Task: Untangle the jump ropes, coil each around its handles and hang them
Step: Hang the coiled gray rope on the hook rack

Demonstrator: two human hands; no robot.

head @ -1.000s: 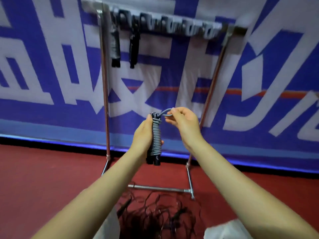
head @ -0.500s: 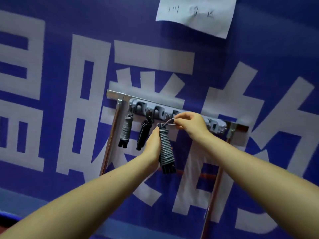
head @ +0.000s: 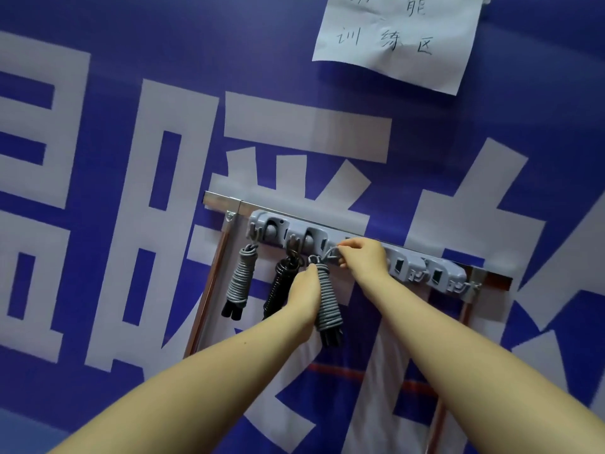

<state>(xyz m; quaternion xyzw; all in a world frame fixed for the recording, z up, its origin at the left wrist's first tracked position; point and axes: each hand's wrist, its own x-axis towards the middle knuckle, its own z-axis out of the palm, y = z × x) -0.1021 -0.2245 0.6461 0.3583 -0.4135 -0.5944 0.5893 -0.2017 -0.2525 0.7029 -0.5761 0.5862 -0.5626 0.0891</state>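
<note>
The grey coiled jump rope with black handle ends (head: 327, 299), held low in front of the stand a second ago, is now raised to the grey plastic hook rail (head: 422, 267), beside the two ropes already hung: a grey one (head: 240, 280) and a black one (head: 281, 286). Hanging the third looks close to done. The left hand (head: 302, 290) curls round the coil's middle, forearm reaching up. The right hand (head: 363, 255) pinches the rope's free grey loop (head: 329, 252) at the rail, apparently seeking a hook.
</note>
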